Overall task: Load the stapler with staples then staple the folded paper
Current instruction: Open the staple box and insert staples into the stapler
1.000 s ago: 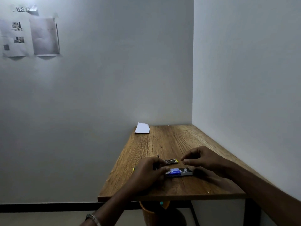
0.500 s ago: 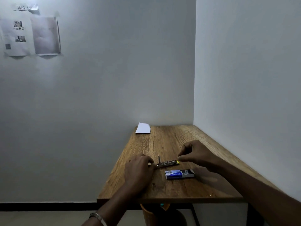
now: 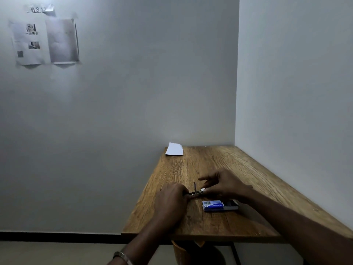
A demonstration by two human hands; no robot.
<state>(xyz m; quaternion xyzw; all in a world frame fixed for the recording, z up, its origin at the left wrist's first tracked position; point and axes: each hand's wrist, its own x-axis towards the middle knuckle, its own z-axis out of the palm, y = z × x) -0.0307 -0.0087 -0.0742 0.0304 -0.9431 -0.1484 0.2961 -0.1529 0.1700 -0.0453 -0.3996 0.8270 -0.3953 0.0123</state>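
Note:
A small metal stapler [image 3: 195,192] lies on the wooden table [image 3: 214,222] with a thin part standing upright from it. My left hand [image 3: 172,199] grips its left end. My right hand [image 3: 223,183] is at its right end, thumb and fingers pinched on the tip there, where something small and pale shows; I cannot tell what it is. A blue staple box [image 3: 219,205] lies slid open just in front of my right wrist. The folded white paper [image 3: 174,149] rests at the far left corner of the table, against the wall.
The table sits in a corner, with walls behind and to the right. Its left and near edges are open. An orange stool [image 3: 191,251] stands under the near edge. Printed sheets [image 3: 44,42] hang on the back wall.
My right hand has moved left from the staple box onto the stapler's right end. My left hand has stayed on the stapler's left end. The staple box lies uncovered.

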